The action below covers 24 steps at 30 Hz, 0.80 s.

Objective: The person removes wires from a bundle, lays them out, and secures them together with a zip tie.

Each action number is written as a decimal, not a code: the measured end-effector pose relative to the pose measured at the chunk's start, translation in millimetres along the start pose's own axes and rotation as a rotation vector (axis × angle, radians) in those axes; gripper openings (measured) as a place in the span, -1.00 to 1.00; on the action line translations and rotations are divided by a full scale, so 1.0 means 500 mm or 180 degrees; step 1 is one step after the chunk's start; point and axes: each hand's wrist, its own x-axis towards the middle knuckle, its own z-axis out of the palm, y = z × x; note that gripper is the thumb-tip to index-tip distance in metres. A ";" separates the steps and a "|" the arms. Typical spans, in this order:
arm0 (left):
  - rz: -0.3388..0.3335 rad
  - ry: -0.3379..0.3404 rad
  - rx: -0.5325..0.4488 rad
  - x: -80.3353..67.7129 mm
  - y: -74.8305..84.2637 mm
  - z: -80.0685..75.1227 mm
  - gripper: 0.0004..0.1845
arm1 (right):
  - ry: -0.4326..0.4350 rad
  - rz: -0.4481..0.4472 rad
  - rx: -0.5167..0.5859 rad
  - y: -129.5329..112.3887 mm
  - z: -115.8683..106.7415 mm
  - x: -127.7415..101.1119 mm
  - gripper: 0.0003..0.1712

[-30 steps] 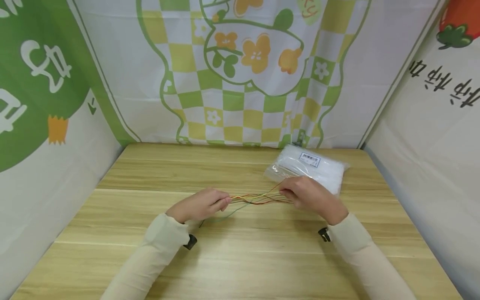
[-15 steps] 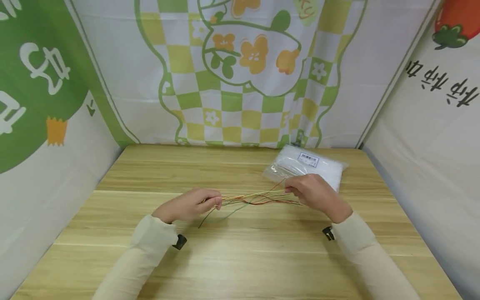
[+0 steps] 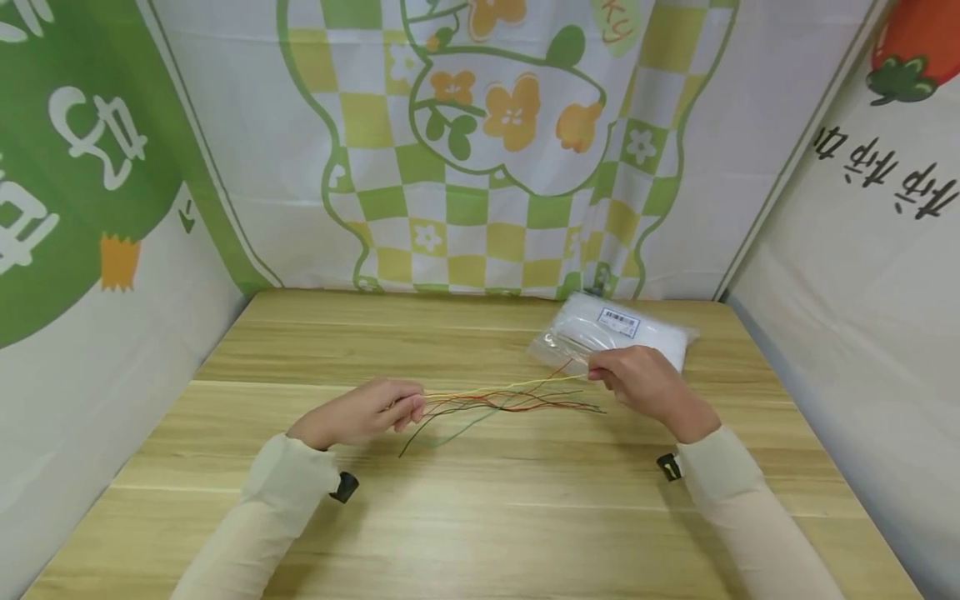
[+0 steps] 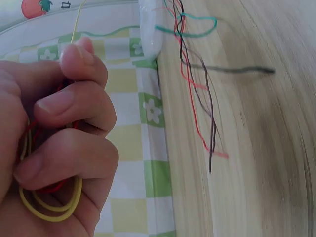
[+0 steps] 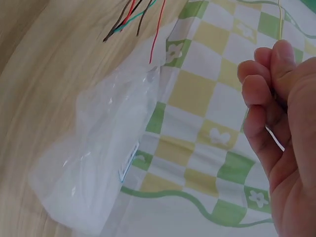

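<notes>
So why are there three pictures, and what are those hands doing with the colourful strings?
These are a person's two bare hands, no machine. The big picture comes from a camera worn on the head, looking down at a wooden table. The other two come from small cameras strapped to each wrist, so you see each hand from very close.

The left hand grips one end of a bundle of thin coloured wires: red, green, yellow and dark ones. In its wrist view the fingers curl round yellow and red loops. The right hand pinches a single yellow wire drawn away from the bundle; the loose ends fan out over the table.

Behind the right hand lies a clear plastic bag with a white label, holding something white. Cloth with flowers and checks hangs around the table.
</notes>
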 end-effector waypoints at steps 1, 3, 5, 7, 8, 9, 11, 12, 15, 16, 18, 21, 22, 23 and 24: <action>-0.0009 0.0006 0.0010 -0.002 -0.001 0.000 -0.63 | -0.0003 0.0023 0.0001 0.002 0.000 -0.002 -0.66; -0.0013 -0.0006 0.0011 -0.004 -0.001 0.002 -0.62 | -0.0051 0.0040 0.0012 0.005 0.001 -0.006 -0.66; 0.0019 -0.0007 0.0055 -0.004 -0.002 0.005 -0.61 | -0.0118 0.0033 0.0009 0.008 0.007 -0.006 -0.66; 0.0064 -0.0005 0.0071 -0.002 -0.004 0.010 -0.61 | -0.0153 0.0019 -0.0005 0.009 0.011 -0.004 -0.68; 0.0077 0.0010 0.0096 -0.002 -0.005 0.013 -0.61 | -0.0162 0.0024 -0.0004 0.009 0.012 -0.004 -0.69; 0.0086 0.0036 0.0123 -0.002 -0.006 0.016 -0.60 | -0.0164 0.0034 -0.0006 0.009 0.013 -0.004 -0.69; 0.0091 0.0120 0.0162 -0.005 -0.008 0.018 -0.59 | -0.0190 0.0078 -0.0026 0.009 0.015 -0.004 -0.70; 0.0076 0.0166 0.0150 -0.007 -0.009 0.018 -0.58 | -0.0216 0.0103 -0.0038 0.009 0.017 -0.005 -0.70; 0.0040 0.0353 0.0091 -0.014 -0.010 0.020 -0.55 | -0.0367 0.0184 -0.0024 0.010 0.024 -0.008 -0.69; 0.0045 0.0422 0.0065 -0.015 -0.010 0.021 -0.54 | -0.0413 0.0199 -0.0018 0.009 0.027 -0.008 -0.69; 0.0079 0.0556 -0.0005 -0.016 -0.011 0.024 -0.51 | -0.0459 0.0203 -0.0018 0.008 0.032 -0.008 -0.68; 0.0145 0.0706 -0.0068 -0.018 -0.013 0.030 -0.48 | -0.0474 0.0198 -0.0026 0.004 0.036 -0.006 -0.67; 0.0150 0.0737 -0.0071 -0.018 -0.015 0.031 -0.47 | -0.0481 0.0201 -0.0027 0.003 0.037 -0.006 -0.66; 0.0131 0.0762 -0.0065 -0.020 -0.016 0.032 -0.46 | -0.0480 0.0197 -0.0036 0.002 0.038 -0.005 -0.66; 0.0103 0.0783 -0.0052 -0.021 -0.018 0.032 -0.46 | -0.0480 0.0198 -0.0037 0.000 0.038 -0.005 -0.66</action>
